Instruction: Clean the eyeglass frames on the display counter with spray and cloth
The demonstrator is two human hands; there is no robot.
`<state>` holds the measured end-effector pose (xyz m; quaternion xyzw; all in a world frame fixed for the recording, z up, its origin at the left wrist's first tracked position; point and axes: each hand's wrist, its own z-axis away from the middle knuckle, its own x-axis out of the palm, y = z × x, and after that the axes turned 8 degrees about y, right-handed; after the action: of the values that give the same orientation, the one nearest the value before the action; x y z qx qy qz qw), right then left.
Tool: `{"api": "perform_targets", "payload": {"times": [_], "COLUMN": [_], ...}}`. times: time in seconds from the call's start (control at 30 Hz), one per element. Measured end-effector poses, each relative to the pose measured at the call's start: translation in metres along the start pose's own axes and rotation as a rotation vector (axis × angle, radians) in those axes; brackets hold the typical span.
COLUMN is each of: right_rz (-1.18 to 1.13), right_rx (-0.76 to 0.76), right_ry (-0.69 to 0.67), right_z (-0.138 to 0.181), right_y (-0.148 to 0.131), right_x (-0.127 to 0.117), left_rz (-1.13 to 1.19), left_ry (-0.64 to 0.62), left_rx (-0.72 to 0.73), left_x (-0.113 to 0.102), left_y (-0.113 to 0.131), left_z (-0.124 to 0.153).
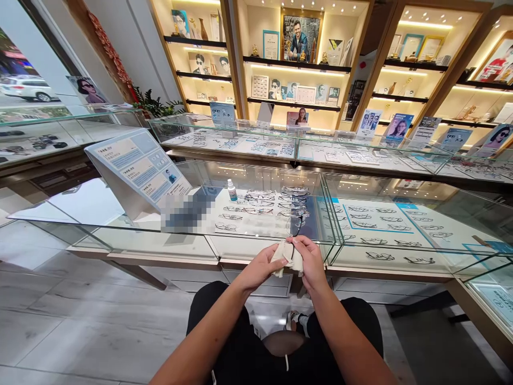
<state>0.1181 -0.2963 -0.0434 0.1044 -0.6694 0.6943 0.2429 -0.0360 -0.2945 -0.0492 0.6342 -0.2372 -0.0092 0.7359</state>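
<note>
Both my hands are in front of me, just past the near edge of the glass display counter. My left hand point(262, 266) is closed on a cream cleaning cloth point(284, 252), thumb pressed along it. Close beside it, my right hand point(311, 262) is closed with the fingers bent around a pair of eyeglasses and part of the cloth. A thin dark rim of the eyeglasses point(300, 226) rises above my fingertips; the rest is hidden by the cloth and fingers.
A small white spray bottle point(232, 191) stands on the glass counter point(200, 239), left of several rows of eyeglasses point(258, 204). Further left leans a blue-and-white information board point(140, 168). Another glass case point(380, 230) adjoins on the right. More cases and lit shelves stand behind.
</note>
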Motion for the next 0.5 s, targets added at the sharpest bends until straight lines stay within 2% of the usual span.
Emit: {"api": "perform_targets", "payload": {"times": [0.2, 0.4, 0.5], "right_rz": [0.018, -0.039, -0.052], "right_rx": [-0.044, -0.036, -0.102], "right_ry": [-0.053, 0.001, 0.068], "right_z": [0.004, 0.001, -0.007], "right_y": [0.007, 0.002, -0.011], "right_x": [0.005, -0.002, -0.013], "left_rz": [-0.052, -0.037, 0.052], "left_ry": [0.211, 0.145, 0.229], "left_rx": [0.113, 0.027, 0.002], "left_x": [0.008, -0.003, -0.018], "left_y": [-0.008, 0.001, 0.01], "left_z": [-0.008, -0.006, -0.004]}}
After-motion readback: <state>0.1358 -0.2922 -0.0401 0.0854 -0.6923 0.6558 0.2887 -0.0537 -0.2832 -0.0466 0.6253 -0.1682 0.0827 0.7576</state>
